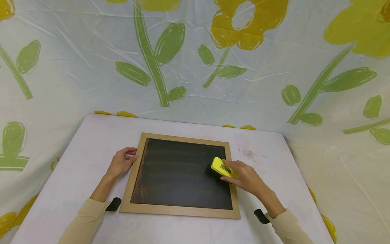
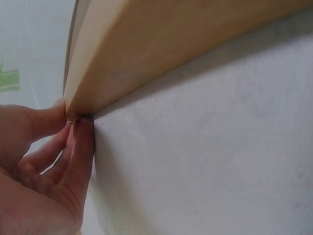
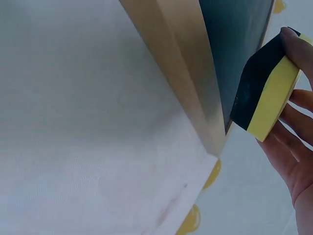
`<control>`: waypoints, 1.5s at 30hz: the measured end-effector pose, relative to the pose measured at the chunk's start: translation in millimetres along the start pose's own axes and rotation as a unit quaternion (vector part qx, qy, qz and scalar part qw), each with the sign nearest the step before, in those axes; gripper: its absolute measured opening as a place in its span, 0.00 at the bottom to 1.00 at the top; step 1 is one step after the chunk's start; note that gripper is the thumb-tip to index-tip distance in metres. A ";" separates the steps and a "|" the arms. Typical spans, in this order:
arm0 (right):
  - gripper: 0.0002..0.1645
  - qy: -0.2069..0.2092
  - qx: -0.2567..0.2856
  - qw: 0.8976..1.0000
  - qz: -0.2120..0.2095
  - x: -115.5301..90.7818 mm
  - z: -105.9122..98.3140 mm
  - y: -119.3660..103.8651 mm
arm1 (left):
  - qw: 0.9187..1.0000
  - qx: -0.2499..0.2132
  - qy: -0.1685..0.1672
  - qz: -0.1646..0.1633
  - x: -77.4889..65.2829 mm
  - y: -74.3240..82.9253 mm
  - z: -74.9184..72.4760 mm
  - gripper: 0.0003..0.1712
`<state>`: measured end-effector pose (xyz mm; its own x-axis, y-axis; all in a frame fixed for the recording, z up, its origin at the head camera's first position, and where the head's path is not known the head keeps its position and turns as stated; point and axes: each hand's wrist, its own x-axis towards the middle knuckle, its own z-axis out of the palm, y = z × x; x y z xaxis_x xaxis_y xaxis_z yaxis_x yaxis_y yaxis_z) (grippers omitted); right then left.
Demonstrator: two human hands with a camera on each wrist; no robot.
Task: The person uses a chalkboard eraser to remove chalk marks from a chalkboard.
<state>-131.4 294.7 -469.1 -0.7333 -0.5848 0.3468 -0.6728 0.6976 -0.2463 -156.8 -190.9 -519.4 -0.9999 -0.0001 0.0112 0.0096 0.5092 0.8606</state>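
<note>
A chalkboard [image 1: 182, 176] with a light wooden frame [image 1: 179, 210] lies on the table, its black surface faintly smeared and brownish along the left edge. At the frame's left side, my left hand [image 1: 119, 163] pinches the edge; in the left wrist view the thumb [image 2: 48, 120] and the fingertips meet the frame there. My right hand [image 1: 251, 178] grips a yellow and black board eraser [image 1: 220, 166] over the board's right part. Seen in the right wrist view, the black pad of the eraser [image 3: 259, 78] faces the board; whether it touches cannot be told.
The white table [image 1: 262, 149] has faint reddish smudges right of the board. Behind and around it hangs a white cloth [image 1: 189, 61] printed with yellow flowers and green leaves. Each wrist carries a black strap device, such as the left one [image 1: 113, 204].
</note>
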 end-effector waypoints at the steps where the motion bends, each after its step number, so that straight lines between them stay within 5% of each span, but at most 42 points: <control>1: 0.44 0.005 -0.001 1.000 0.000 -0.5 -0.7 2.7 | 1.000 0.000 0.000 0.001 -0.2 0.2 0.1 0.21; 34: 0.40 0.073 -0.055 0.985 0.148 -27.1 -17.7 66.4 | 1.000 0.004 0.001 -0.011 -3.0 0.2 2.4 0.21; 45: 0.38 0.094 -0.070 0.979 0.169 -37.4 -20.8 86.0 | 1.000 0.002 -0.004 -0.010 -0.1 1.2 0.1 0.21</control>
<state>-159.8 385.2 -484.4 -0.8712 -0.2338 0.4316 -0.3658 0.8957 -0.2530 -156.8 -190.2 -518.5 -0.9999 -0.0034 -0.0109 -0.0111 0.5134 0.8581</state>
